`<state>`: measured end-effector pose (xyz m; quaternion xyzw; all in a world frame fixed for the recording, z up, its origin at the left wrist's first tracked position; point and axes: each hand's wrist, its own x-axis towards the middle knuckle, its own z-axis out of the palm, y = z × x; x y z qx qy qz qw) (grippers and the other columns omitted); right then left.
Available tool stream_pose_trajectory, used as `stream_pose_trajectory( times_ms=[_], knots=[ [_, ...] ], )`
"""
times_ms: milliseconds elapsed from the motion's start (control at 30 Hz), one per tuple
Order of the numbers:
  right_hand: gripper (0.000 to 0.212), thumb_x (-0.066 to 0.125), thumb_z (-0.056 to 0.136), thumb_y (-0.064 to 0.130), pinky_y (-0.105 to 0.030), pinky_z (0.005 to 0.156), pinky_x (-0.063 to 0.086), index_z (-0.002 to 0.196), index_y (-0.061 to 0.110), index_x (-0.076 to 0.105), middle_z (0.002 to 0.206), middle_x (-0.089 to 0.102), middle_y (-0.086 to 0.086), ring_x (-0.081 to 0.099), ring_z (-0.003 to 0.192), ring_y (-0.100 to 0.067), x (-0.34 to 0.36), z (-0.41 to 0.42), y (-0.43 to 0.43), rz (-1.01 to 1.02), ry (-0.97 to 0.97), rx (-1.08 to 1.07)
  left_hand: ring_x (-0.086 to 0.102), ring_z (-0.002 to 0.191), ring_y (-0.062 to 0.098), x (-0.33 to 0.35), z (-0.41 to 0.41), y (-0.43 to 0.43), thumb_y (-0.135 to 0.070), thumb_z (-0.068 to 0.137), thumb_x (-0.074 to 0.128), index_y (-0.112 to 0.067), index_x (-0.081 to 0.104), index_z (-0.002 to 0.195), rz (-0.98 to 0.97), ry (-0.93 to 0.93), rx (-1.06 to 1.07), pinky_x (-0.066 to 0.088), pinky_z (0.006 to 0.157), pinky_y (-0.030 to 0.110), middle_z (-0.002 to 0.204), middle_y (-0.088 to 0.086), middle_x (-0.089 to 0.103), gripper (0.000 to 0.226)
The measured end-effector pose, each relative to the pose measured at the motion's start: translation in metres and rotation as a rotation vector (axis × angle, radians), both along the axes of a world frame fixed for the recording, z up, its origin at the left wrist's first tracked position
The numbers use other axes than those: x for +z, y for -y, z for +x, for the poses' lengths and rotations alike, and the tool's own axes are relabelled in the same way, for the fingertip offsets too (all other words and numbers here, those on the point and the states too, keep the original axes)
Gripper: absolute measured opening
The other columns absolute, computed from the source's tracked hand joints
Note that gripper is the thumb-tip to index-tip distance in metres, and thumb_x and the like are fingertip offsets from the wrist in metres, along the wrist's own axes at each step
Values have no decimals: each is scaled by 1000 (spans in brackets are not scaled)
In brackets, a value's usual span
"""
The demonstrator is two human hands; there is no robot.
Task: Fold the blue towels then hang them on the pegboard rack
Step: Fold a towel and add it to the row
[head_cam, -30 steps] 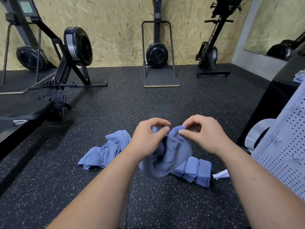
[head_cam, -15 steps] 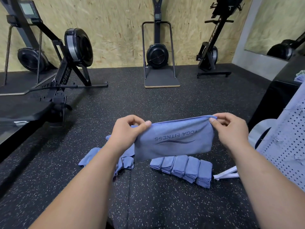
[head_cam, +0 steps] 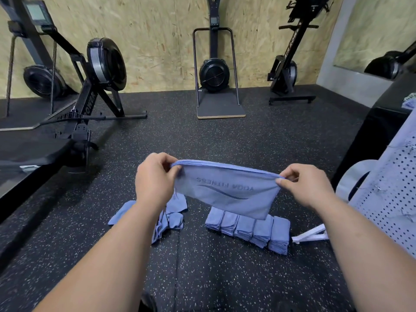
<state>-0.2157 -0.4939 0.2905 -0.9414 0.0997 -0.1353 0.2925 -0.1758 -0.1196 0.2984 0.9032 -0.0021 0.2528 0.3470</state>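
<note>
Left hand (head_cam: pixel 155 179) and right hand (head_cam: pixel 304 185) each pinch a top corner of a folded blue towel (head_cam: pixel 225 190), stretched taut above the floor (head_cam: pixel 225 278). Row of folded towels (head_cam: pixel 249 230) lies beneath; pegboard rack (head_cam: pixel 391 199) at right.

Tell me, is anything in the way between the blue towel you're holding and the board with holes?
Nothing visible. The left hand and right hand pinch the towel up in the air, and the pegboard stands just past the right hand.

Rowing machine (head_cam: pixel 99 70), ski trainer (head_cam: pixel 213 73) and upright rower (head_cam: pixel 286 73) along chipboard wall (head_cam: pixel 157 30)
</note>
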Motion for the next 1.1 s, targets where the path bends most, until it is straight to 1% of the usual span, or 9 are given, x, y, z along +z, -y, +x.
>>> stream_pose_trajectory(
  times_ms=[200, 333, 533, 600, 667, 733, 833, 933, 1100],
  knots=[
    [17, 88, 84, 37, -32, 71, 54, 74, 35, 74, 73, 72, 15, 68, 75, -9, 1, 1, -11, -18, 44, -13, 64, 86, 20, -3, -2, 10, -34, 92, 77, -33, 68, 87, 17, -9, 31, 55, 79, 42, 90, -11, 66, 10],
    [16, 85, 85, 41, -35, 69, 55, 75, 37, 73, 73, 71, 15, 67, 76, -14, 3, 1, -9, -29, 120, -154, 64, 83, 21, -4, -2, 5, -37, 93, 76, -33, 66, 87, 60, -40, 89, 56, 75, 41, 86, -12, 66, 13],
    [15, 83, 88, 39, -33, 72, 51, 79, 34, 72, 79, 73, 15, 68, 80, -12, 2, 6, -10, 22, 43, -64, 66, 88, 26, -10, 5, 1, -39, 97, 71, -27, 73, 93, 133, -153, 93, 55, 79, 41, 87, -5, 71, 13],
    [11, 80, 91, 35, -31, 70, 45, 86, 30, 71, 84, 73, 11, 66, 78, -12, 2, 8, -8, 154, 55, -22, 64, 83, 23, -10, 7, -1, -37, 97, 71, -24, 73, 90, 4, -227, 45, 50, 72, 34, 82, -6, 70, 15],
    [9, 74, 97, 32, -30, 66, 40, 96, 24, 70, 86, 73, 6, 59, 71, -10, 4, 8, -9, 361, 79, 9, 62, 80, 19, -7, 7, 1, -32, 97, 73, -20, 74, 88, -349, -300, -42, 48, 71, 32, 83, -4, 72, 14],
    [12, 67, 103, 32, -32, 65, 38, 104, 21, 67, 84, 68, 6, 53, 70, -10, 6, 7, -12, 478, 87, -2, 64, 86, 17, -1, 6, 3, -32, 96, 75, -18, 78, 91, -643, -321, -95, 54, 87, 38, 92, 0, 76, 16],
    [15, 58, 106, 37, -36, 72, 43, 107, 23, 62, 95, 71, 1, 59, 84, -17, 9, 8, -17, 548, 118, -32, 63, 89, 13, 7, 0, 10, -35, 97, 73, -18, 76, 96, -759, -243, -129, 54, 97, 42, 96, -4, 74, 17],
    [16, 51, 109, 39, -39, 74, 41, 112, 23, 54, 100, 69, -1, 61, 93, -25, 11, 7, -26, 447, 160, -74, 57, 86, 11, 11, -7, 20, -33, 102, 65, -17, 65, 100, -683, -84, -116, 48, 83, 33, 92, -7, 65, 16],
    [18, 43, 111, 40, -42, 73, 37, 111, 22, 42, 93, 65, -4, 54, 84, -33, 16, -1, -36, 210, 312, -180, 59, 85, 36, 12, -18, 31, -47, 109, 45, -22, 45, 112, -189, 2, 66, 48, 78, 47, 92, 7, 68, 25]
  ],
)
